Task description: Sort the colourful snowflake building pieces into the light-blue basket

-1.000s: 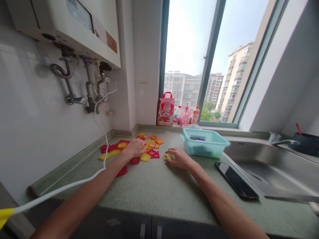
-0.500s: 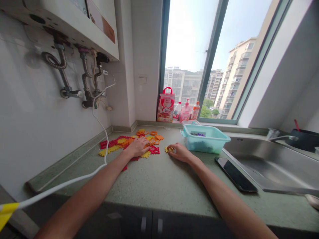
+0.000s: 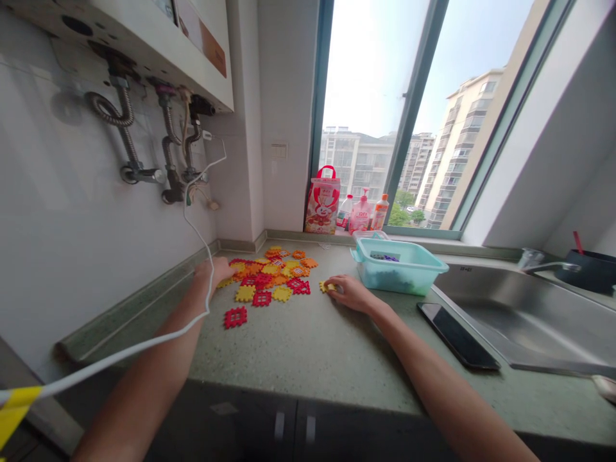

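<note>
A loose pile of red, orange and yellow notched plastic building pieces [image 3: 276, 279] lies on the counter. At the pile's left edge is my left hand [image 3: 217, 269], partly behind a white cable; its fingers are blurred, so whether they grip a piece cannot be made out. To the right of the pile, my right hand [image 3: 350, 293] rests low on the counter with its fingers curled onto a yellow notched piece [image 3: 324, 286]. One red square piece [image 3: 235, 317] lies apart, nearer the front edge.
A turquoise plastic basket [image 3: 399, 276] with dark and purple pieces inside stands beyond my right hand. A black phone [image 3: 458, 337] lies beside the steel sink [image 3: 539, 327]. The white cable [image 3: 158, 340] crosses in front of my left arm. Bottles [image 3: 360, 215] and a red bag [image 3: 322, 205] line the windowsill.
My left hand has moved left from the top of the pile to its left edge, uncovering red and yellow pieces. My right hand stays on the yellow piece.
</note>
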